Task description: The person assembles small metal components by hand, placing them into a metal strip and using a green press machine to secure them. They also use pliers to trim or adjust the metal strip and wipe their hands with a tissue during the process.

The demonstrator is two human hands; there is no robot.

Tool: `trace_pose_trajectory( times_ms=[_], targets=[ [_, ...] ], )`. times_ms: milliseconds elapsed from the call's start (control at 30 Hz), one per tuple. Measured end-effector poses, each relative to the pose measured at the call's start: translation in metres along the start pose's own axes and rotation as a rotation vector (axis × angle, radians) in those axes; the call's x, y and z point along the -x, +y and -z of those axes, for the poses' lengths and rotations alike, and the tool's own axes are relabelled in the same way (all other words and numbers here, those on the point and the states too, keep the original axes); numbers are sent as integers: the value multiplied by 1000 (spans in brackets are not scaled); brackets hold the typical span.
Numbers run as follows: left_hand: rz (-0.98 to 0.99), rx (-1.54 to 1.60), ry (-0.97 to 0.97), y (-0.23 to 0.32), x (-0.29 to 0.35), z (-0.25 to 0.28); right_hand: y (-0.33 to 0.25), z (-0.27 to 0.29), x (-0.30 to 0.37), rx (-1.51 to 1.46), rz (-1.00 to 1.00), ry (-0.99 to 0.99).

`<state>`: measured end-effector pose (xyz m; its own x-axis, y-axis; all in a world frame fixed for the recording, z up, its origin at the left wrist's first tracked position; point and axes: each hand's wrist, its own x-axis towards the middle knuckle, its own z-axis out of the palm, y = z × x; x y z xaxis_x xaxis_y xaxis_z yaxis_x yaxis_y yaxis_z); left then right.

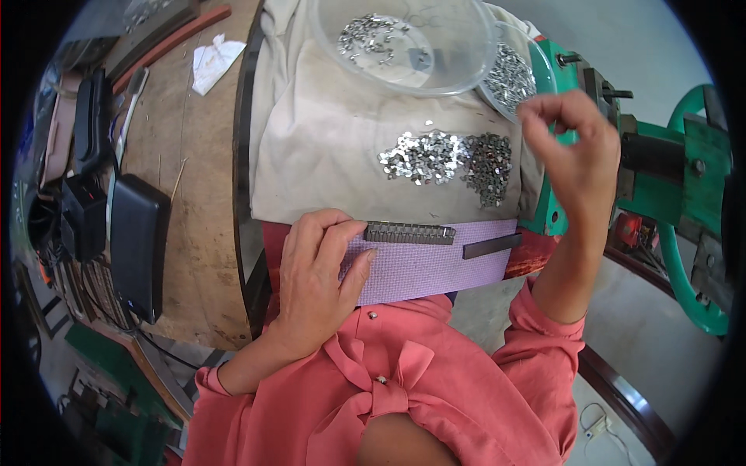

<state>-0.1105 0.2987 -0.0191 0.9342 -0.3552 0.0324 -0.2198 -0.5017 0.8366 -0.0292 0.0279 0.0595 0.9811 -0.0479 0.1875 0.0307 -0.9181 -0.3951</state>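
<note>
A dark slotted metal bar point(410, 233) with a row of ridges lies along the far edge of a purple woven mat point(420, 272) in front of me. My left hand point(315, 268) rests at the bar's left end, index finger against it and thumb just below. Raised at the right, my right hand point(573, 147) has thumb and index finger brought together near a round tub of small shiny metal parts point(509, 81); anything between the fingertips is too small to make out. Two adjoining heaps, bright silver discs point(427, 158) and darker small pieces point(489, 167), lie on the beige cloth.
A large clear plastic tub point(458, 70) holding loose metal parts stands at the back. A short dark flat bar point(492, 246) lies on the mat's right. Green machinery point(653, 155) borders the right; a wooden bench point(206, 194) at left carries a black case point(140, 245) and crumpled tissue point(215, 64).
</note>
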Motion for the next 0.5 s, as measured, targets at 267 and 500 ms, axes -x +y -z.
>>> trace_pose_trajectory(
  times_ms=[267,500],
  targets=[
    [-15,-81,26,0,-2,-5,28,-6,-8,206,18,182],
    [13,-94,35,-1,-3,-7,10,-4,69,-136,87,86]
  ],
)
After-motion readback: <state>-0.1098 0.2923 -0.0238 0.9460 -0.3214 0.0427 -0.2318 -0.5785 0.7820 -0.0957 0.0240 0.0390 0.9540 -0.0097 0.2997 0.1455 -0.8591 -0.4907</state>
